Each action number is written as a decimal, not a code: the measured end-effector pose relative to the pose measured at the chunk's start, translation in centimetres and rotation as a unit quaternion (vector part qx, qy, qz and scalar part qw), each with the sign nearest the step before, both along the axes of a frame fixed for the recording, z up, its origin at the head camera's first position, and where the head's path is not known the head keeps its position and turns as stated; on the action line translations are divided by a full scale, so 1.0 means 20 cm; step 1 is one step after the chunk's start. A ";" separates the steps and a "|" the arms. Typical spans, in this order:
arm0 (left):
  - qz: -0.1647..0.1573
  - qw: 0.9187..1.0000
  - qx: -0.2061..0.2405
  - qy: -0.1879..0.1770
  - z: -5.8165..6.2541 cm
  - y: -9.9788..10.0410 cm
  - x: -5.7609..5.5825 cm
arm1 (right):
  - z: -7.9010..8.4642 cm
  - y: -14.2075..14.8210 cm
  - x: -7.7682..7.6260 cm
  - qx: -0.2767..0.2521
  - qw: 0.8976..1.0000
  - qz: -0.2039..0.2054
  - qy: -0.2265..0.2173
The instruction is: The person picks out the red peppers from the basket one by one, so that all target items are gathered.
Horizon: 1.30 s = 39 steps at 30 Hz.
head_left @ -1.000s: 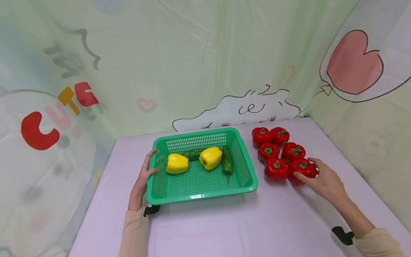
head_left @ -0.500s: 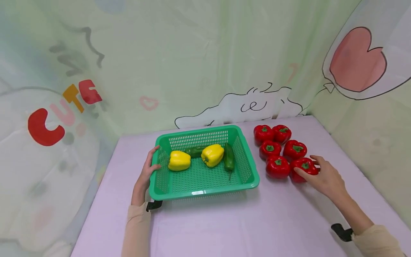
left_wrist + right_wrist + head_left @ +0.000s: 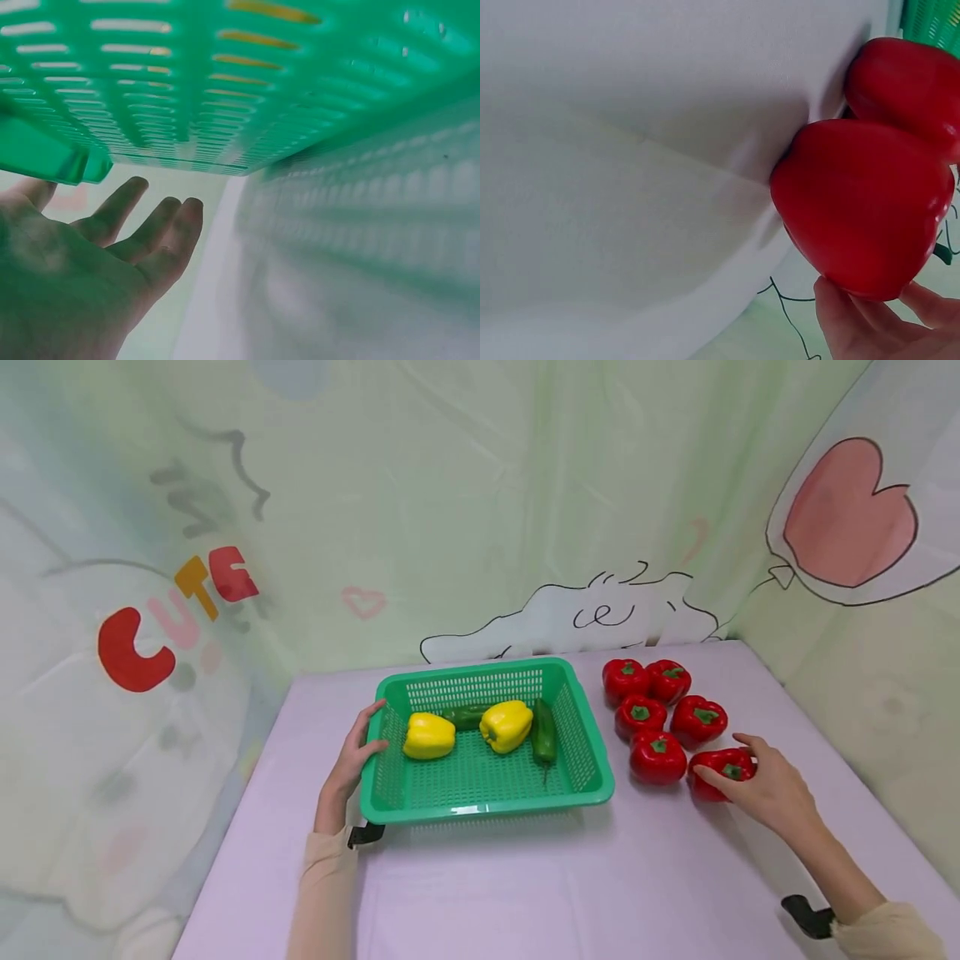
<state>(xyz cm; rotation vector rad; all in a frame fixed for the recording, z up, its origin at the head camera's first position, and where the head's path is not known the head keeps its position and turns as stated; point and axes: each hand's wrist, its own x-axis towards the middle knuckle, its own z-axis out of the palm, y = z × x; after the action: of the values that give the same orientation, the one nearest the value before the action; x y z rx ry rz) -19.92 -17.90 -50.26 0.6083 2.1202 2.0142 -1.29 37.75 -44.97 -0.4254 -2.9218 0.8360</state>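
Note:
My left hand (image 3: 356, 756) holds the left side of the green plastic basket (image 3: 487, 810), its thumb over the rim. In the left wrist view several fingers (image 3: 184, 225) extend outside the slotted wall. Inside the basket lie a left yellow bell pepper (image 3: 429, 737), a right yellow bell pepper (image 3: 506, 727) and two long green chili peppers (image 3: 543, 733) (image 3: 465, 717). At right, my right hand (image 3: 776, 789) grips the nearest red bell pepper (image 3: 720, 774) between thumb and fingers. That pepper is tilted, stem towards lower right; in the right wrist view fingertips touch the red bell pepper (image 3: 862, 210).
Several other red bell peppers (image 3: 657, 758) stand grouped just beyond and left of the gripped one, right of the basket. A pale lilac cloth (image 3: 480, 889) covers the table. Printed curtains (image 3: 450, 527) close off its back and sides.
The gripped red pepper has tipped and shifted slightly towards me, away from the pepper behind it. My left hand stays at the basket's side. The head view has shifted a little.

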 end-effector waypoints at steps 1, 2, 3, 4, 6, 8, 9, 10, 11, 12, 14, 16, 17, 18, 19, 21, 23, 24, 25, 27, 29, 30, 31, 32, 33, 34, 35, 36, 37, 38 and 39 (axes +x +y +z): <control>-0.002 1.000 0.003 -0.003 0.00 0.00 0.00 | 0.00 0.00 0.01 0.000 1.000 0.002 0.005; -0.002 1.000 0.005 -0.003 0.01 0.00 0.00 | 0.01 0.00 0.01 0.002 1.000 0.005 0.011; -0.001 1.000 0.007 -0.004 0.01 0.00 0.00 | 0.01 0.00 0.01 0.002 1.000 0.008 0.018; 0.002 1.000 0.009 -0.003 0.01 0.00 0.00 | 0.02 -0.01 0.01 0.001 1.000 0.010 0.023; 0.006 1.000 0.012 -0.003 0.02 0.00 0.01 | 0.04 -0.01 0.02 -0.001 1.000 0.007 0.029; 0.008 1.000 0.014 -0.001 0.03 -0.01 0.02 | 0.06 -0.01 0.01 0.003 1.000 -0.002 0.029; 0.009 1.000 0.015 -0.001 0.03 -0.02 0.02 | 0.07 -0.01 0.00 0.004 1.000 -0.006 0.025; 0.011 1.000 0.015 0.001 0.04 -0.02 0.03 | 0.07 -0.02 -0.01 0.007 1.000 -0.010 0.022; 0.011 1.000 0.016 0.002 0.04 -0.03 0.04 | 0.08 -0.02 -0.02 0.010 1.000 -0.012 0.019; 0.013 1.000 0.017 0.002 0.05 -0.04 0.04 | 0.09 -0.03 -0.03 0.016 1.000 -0.015 0.016; 0.017 1.000 0.019 0.002 0.06 -0.05 0.05 | 0.10 -0.04 -0.06 0.029 0.999 -0.018 0.012; 0.024 1.000 0.019 0.003 0.07 -0.07 0.06 | 0.10 -0.06 -0.09 0.035 0.999 -0.020 0.010; 0.026 0.999 0.020 0.002 0.07 -0.08 0.07 | 0.10 -0.07 -0.10 0.033 0.999 -0.021 0.007; 0.028 0.999 0.020 0.002 0.08 -0.08 0.07 | 0.11 -0.08 -0.10 0.029 0.999 -0.023 0.005; 0.028 0.999 0.019 0.001 0.08 -0.09 0.07 | 0.11 -0.09 -0.10 0.023 0.999 -0.024 0.002; 0.026 0.999 0.019 -0.002 0.08 -0.10 0.08 | 0.11 -0.10 -0.09 0.001 1.000 -0.025 -0.003; 0.022 1.000 0.021 -0.006 0.08 -0.10 0.09 | 0.12 -0.09 -0.07 -0.016 1.000 -0.023 -0.004; 0.021 0.999 0.022 -0.008 0.07 -0.10 0.09 | 0.13 -0.09 -0.05 -0.022 1.000 -0.022 -0.003; 0.021 0.999 0.023 -0.009 0.07 -0.10 0.09 | 0.13 -0.09 -0.04 -0.026 0.999 -0.021 -0.003; 0.023 0.999 0.024 -0.011 0.07 -0.10 0.10 | 0.14 -0.08 -0.02 -0.033 0.999 -0.018 -0.003; 0.026 0.999 0.025 -0.013 0.06 -0.10 0.11 | 0.14 -0.08 0.00 -0.036 0.999 -0.014 -0.012; 0.026 0.999 0.024 -0.013 0.06 -0.10 0.12 | 0.14 -0.08 0.01 -0.038 0.999 -0.013 -0.017; 0.026 0.999 0.025 -0.014 0.06 -0.11 0.12 | 0.13 -0.07 0.01 -0.040 0.999 -0.012 -0.022; 0.026 0.999 0.026 -0.014 0.06 -0.11 0.12 | 0.13 -0.07 0.02 -0.040 0.999 -0.009 -0.026; 0.026 0.999 0.026 -0.015 0.05 -0.11 0.12 | 0.12 -0.07 0.02 -0.041 0.999 -0.007 -0.029; 0.026 0.999 0.026 -0.015 0.05 -0.11 0.13 | 0.12 -0.07 0.02 -0.040 0.999 -0.005 -0.031; 0.025 0.999 0.026 -0.015 0.05 -0.11 0.13 | 0.11 -0.07 0.02 -0.039 0.999 -0.004 -0.029; 0.024 0.999 0.027 -0.015 0.05 -0.11 0.13 | 0.11 -0.07 0.02 -0.039 0.999 -0.004 -0.027; 0.024 0.999 0.028 -0.015 0.05 -0.11 0.13 | 0.11 -0.07 0.02 -0.038 0.999 -0.003 -0.025; 0.023 0.999 0.027 -0.014 0.04 -0.11 0.13 | 0.11 -0.07 0.02 -0.039 0.999 -0.001 -0.023; 0.024 0.999 0.027 -0.013 0.04 -0.11 0.13 | 0.11 -0.07 0.02 -0.039 0.999 0.000 -0.024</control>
<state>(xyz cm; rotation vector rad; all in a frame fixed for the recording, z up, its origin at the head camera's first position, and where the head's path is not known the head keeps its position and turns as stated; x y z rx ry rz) -17.35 -20.07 -49.43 0.5421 2.0902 2.0993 -0.96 36.37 -42.79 -0.4561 -2.9407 0.9565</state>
